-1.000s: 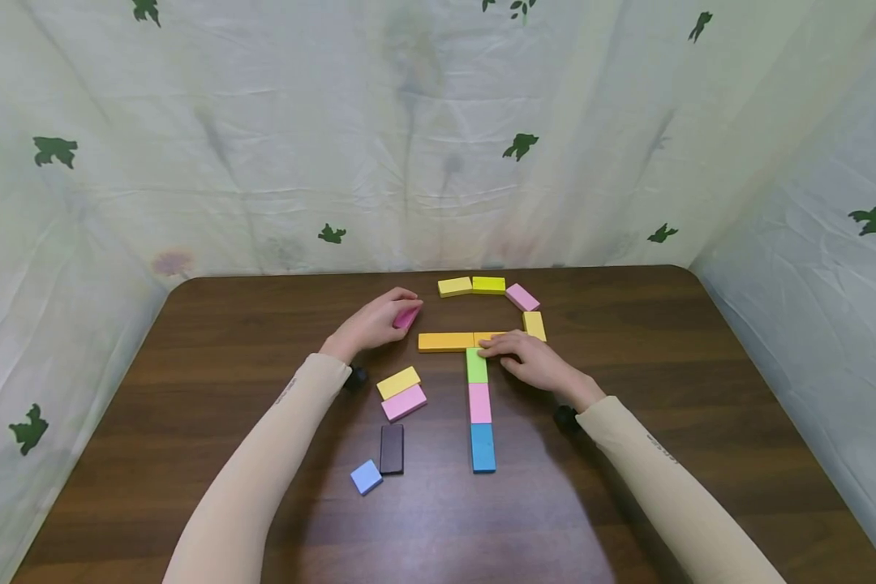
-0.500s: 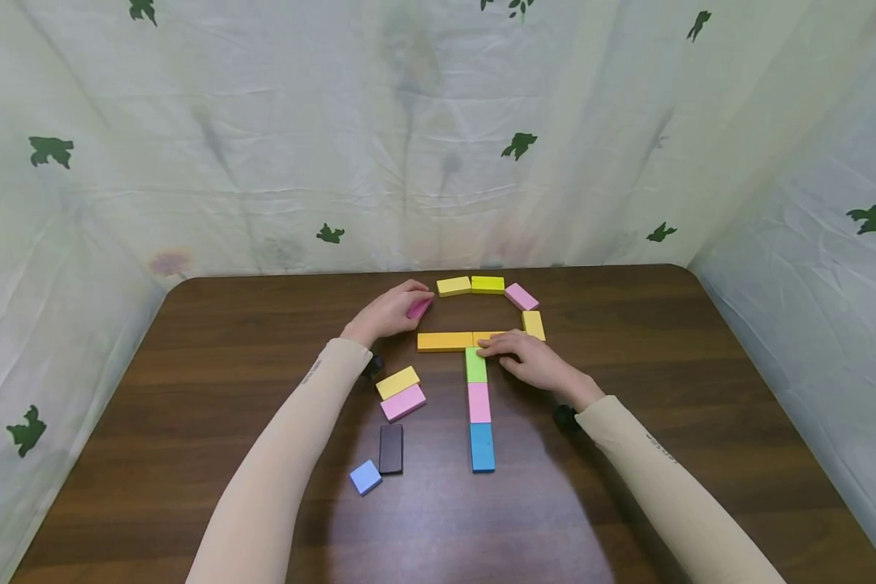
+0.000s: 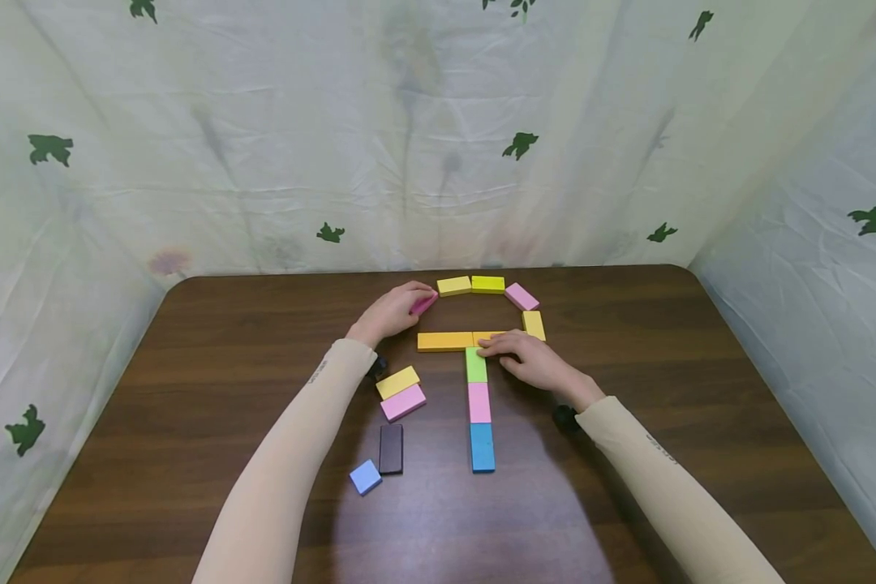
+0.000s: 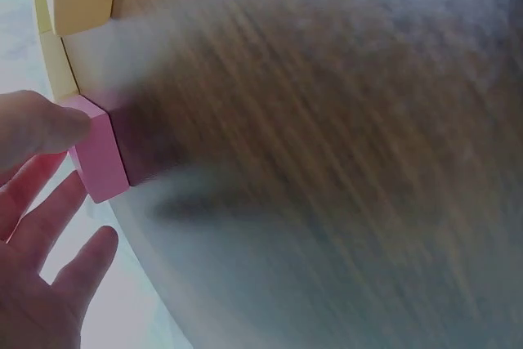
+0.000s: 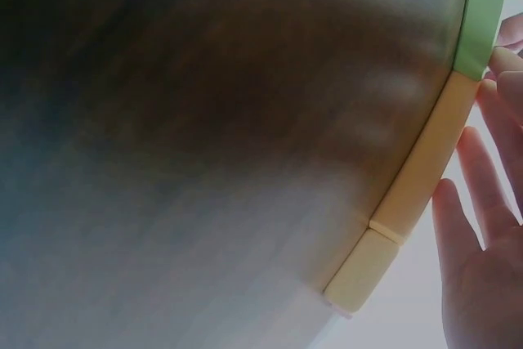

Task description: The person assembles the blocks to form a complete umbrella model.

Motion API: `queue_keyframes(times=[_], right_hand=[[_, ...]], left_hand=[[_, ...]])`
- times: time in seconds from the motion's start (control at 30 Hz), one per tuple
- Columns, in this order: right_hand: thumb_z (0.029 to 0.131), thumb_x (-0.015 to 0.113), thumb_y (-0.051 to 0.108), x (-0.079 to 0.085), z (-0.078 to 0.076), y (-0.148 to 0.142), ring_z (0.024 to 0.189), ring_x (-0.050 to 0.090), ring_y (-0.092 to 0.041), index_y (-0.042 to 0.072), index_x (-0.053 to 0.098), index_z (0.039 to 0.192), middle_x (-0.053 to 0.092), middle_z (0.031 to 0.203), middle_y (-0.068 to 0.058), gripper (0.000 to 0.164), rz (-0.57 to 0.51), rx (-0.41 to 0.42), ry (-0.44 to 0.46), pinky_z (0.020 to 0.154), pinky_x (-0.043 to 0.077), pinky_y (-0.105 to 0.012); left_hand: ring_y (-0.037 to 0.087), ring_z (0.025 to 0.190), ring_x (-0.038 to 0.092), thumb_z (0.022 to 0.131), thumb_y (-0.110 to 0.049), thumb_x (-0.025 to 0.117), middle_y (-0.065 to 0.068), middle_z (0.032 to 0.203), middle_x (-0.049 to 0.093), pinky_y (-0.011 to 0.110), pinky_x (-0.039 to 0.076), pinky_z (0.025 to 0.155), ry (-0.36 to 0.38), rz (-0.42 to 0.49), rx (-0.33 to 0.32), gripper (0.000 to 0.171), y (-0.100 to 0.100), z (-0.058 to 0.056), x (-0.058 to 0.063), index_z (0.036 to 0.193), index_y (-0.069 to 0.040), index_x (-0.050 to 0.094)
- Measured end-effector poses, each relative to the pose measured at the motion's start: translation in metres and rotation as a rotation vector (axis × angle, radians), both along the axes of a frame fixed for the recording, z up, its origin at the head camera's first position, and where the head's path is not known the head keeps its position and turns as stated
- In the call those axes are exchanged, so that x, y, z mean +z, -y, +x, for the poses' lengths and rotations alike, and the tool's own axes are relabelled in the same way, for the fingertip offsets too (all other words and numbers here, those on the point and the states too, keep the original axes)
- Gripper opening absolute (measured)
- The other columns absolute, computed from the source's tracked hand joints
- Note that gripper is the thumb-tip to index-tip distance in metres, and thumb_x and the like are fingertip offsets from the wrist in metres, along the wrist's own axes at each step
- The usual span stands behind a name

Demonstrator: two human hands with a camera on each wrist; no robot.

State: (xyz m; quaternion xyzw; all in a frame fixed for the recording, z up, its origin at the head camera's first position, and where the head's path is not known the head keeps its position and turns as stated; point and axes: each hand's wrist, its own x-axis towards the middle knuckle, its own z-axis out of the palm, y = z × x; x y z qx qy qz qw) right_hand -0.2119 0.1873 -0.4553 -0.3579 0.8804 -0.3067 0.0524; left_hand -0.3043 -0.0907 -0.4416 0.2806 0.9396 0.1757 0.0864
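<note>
At the far side of the table, my left hand (image 3: 389, 313) pinches a dark pink block (image 3: 425, 304) between thumb and fingers. In the left wrist view, the end of this pink block (image 4: 106, 159) meets a pale yellow block (image 4: 59, 64). My right hand (image 3: 531, 360) rests its fingertips on the second orange block (image 3: 484, 335), where it meets a green block (image 3: 476, 367); the hand partly hides that orange block. The right wrist view shows these fingers loosely extended along the orange block (image 5: 426, 161). A longer orange block (image 3: 445, 342) lies to its left.
A bright yellow block (image 3: 487, 285), a pink block (image 3: 521, 297) and a yellow block (image 3: 534, 324) curve along the right. Below the green one run pink (image 3: 479, 402) and blue (image 3: 483, 448) blocks. Loose yellow (image 3: 397, 383), pink (image 3: 404, 402), black (image 3: 391, 449) and light blue (image 3: 366, 478) blocks lie left.
My left hand has moved right and slightly away with the dark pink block, bringing it up to the left yellow block. The right hand has stayed in place.
</note>
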Motion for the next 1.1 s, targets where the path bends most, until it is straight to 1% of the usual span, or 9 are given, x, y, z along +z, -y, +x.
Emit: queue_keyframes(times=[0.47, 0.57, 0.8, 0.9, 1.1], right_hand=[[0.09, 0.054, -0.008, 0.0014, 0.0022, 0.0012, 0.125, 0.046, -0.028, 0.005, 0.066, 0.121, 0.056, 0.134, -0.008, 0.037, -0.003, 0.003, 0.002, 0.103, 0.036, -0.044], [0.09, 0.054, -0.008, 0.0016, 0.0025, 0.0013, 0.126, 0.046, -0.028, 0.005, 0.066, 0.122, 0.055, 0.135, -0.008, 0.037, -0.001, 0.003, 0.0, 0.103, 0.036, -0.044], [0.09, 0.054, -0.009, 0.0026, 0.0029, 0.0003, 0.125, 0.047, -0.028, 0.004, 0.066, 0.122, 0.055, 0.135, -0.009, 0.037, 0.001, -0.002, -0.001, 0.102, 0.037, -0.045], [0.09, 0.054, -0.009, 0.0027, 0.0028, 0.0002, 0.125, 0.047, -0.028, 0.004, 0.066, 0.122, 0.055, 0.135, -0.009, 0.036, 0.001, -0.006, 0.004, 0.102, 0.037, -0.045], [0.09, 0.054, -0.008, 0.0023, 0.0025, 0.0013, 0.125, 0.046, -0.028, 0.005, 0.066, 0.122, 0.055, 0.135, -0.008, 0.036, 0.004, -0.009, 0.011, 0.102, 0.036, -0.044]], left_hand=[[0.026, 0.128, 0.045, 0.091, 0.001, 0.058, 0.013, 0.14, 0.048, 0.038, 0.035, 0.105, -0.042, 0.002, -0.019, 0.044, 0.0, -0.001, -0.0031, 0.134, -0.001, 0.054], [0.026, 0.128, 0.045, 0.091, 0.001, 0.057, 0.013, 0.14, 0.048, 0.039, 0.035, 0.105, -0.045, 0.005, -0.008, 0.044, 0.0007, -0.0003, -0.0035, 0.134, -0.001, 0.054], [0.025, 0.128, 0.044, 0.092, -0.004, 0.058, 0.011, 0.14, 0.047, 0.039, 0.035, 0.105, -0.036, -0.003, 0.053, 0.043, 0.0023, 0.0018, -0.0042, 0.135, -0.002, 0.054], [0.025, 0.127, 0.044, 0.092, -0.004, 0.057, 0.012, 0.14, 0.047, 0.039, 0.035, 0.105, -0.04, 0.001, 0.057, 0.042, 0.0026, 0.0024, -0.0048, 0.134, -0.001, 0.055], [0.025, 0.123, 0.048, 0.092, -0.001, 0.057, 0.013, 0.136, 0.049, 0.038, 0.037, 0.103, -0.058, 0.025, 0.04, 0.037, 0.0038, 0.003, -0.0049, 0.129, 0.0, 0.059]])
